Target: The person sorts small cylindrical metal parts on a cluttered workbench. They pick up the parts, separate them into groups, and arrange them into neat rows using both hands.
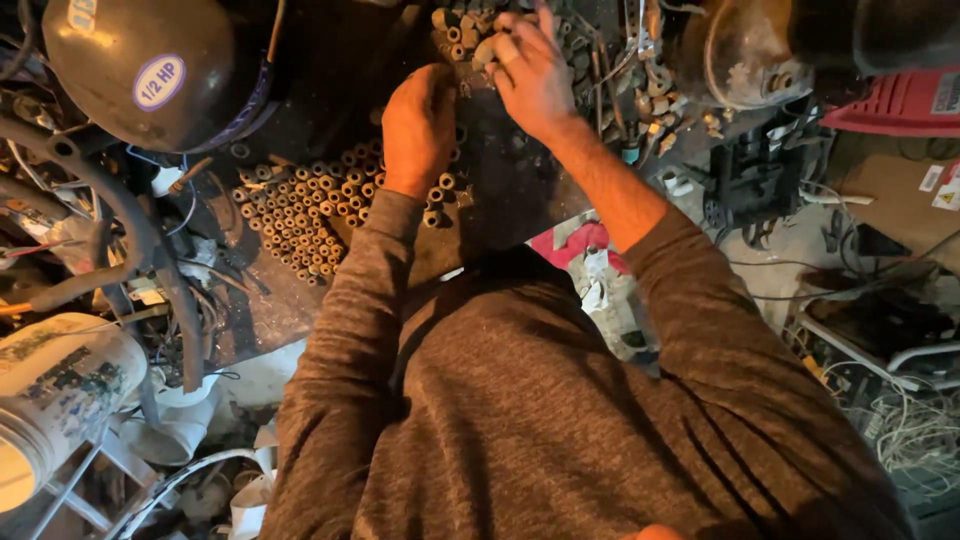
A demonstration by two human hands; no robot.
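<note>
— Where are the hands?

— Both sit at the top centre of the frame, over a dark workbench (pixel 510 190). The left hand (pixel 418 128) lies knuckles up, fingers curled downward onto the bench at the upper edge of a cluster of small brass fittings (pixel 300 215). Whether it actually grips one I cannot tell; the fingertips are hidden beneath the hand.

— And the right?

— The right hand (pixel 532 72) is a little higher and just to the right, fingers partly bent, tips pressed among a second heap of fittings (pixel 458 28) at the very top edge. It seems to pinch something small, but the piece is too hidden to name.

— How do the fittings lie?

— The lower cluster stands packed in rows, open ends up, left of centre, touching the left hand's side.

— What else surrounds them?

— A black rounded compressor (pixel 150 70) fills the upper left, with dark hoses (pixel 130 230) curving below it. A white bucket (pixel 60 400) sits at lower left. A red casing (pixel 900 100) shows at upper right, and tangled white wires (pixel 915 435) at lower right. The brown sleeves (pixel 520 400) fill the bottom.
</note>
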